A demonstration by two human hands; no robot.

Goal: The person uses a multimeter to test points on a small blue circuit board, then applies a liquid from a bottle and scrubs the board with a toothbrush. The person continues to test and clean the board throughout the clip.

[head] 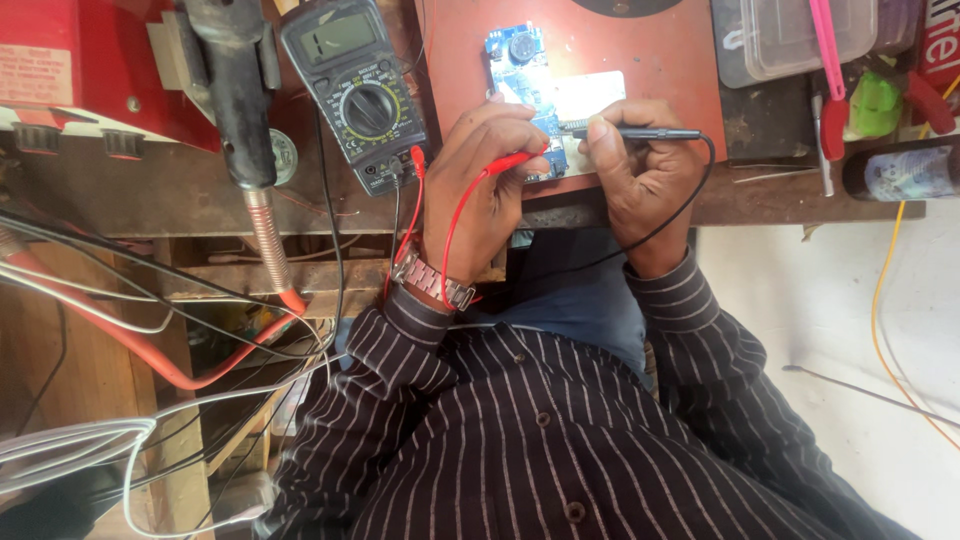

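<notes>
A blue circuit board [515, 55] lies on a reddish-brown mat [620, 45] at the bench edge. My left hand [480, 195], with a metal watch on its wrist, holds a red test probe [512, 160] against the board's near end. My right hand [645, 175] pinches a black test probe [640, 132] whose tip points left onto the same part of the board. The red and black leads run back to a dark grey multimeter [355, 85] lying left of the mat. The near part of the board is hidden under my fingers.
A black tool handle with a metal barrel [240, 100] lies left of the meter, beside a red case [90, 60]. A clear plastic box [800, 35], a pink tool [828, 50] and a dark bottle [905, 170] sit at the right. Loose wires [150, 330] hang below the bench.
</notes>
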